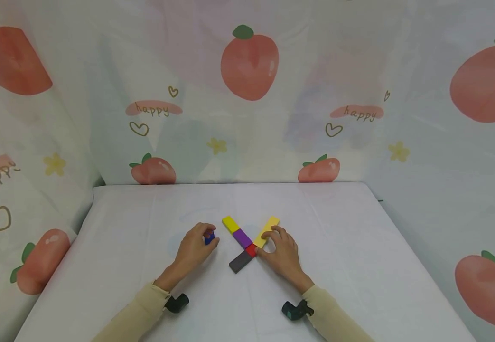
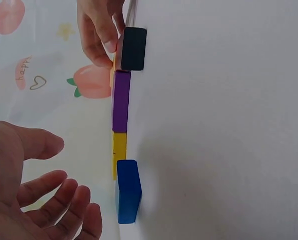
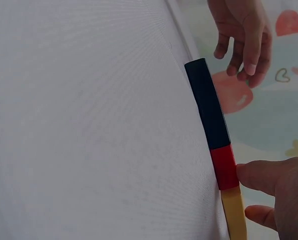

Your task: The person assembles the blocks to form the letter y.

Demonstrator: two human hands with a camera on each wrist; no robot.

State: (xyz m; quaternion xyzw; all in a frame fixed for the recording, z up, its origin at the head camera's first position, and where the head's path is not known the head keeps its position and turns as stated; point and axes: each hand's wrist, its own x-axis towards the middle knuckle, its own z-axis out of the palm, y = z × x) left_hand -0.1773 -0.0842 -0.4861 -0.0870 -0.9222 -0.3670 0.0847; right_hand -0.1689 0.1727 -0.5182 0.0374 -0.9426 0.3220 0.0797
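In the head view, several flat blocks lie end to end in a branching shape: a yellow block [image 1: 230, 224], a purple block [image 1: 242, 238], a small red block [image 1: 251, 250], a dark grey block [image 1: 240, 261] and a long pale yellow block [image 1: 266, 231]. A blue block [image 2: 129, 192] rests on the table left of them. My left hand [image 1: 193, 247] hovers around it, loosely curved, with a gap to the block in the left wrist view. My right hand [image 1: 282, 256] has its thumb touching the red block and its fingers at the pale yellow one.
The blocks lie on a white-covered table [image 1: 337, 228]. Behind it and at its sides hangs a pale curtain [image 1: 247, 133] printed with peaches. A dark wrist camera [image 1: 177, 303] sits at the left cuff, and another camera [image 1: 295, 310] at the right.
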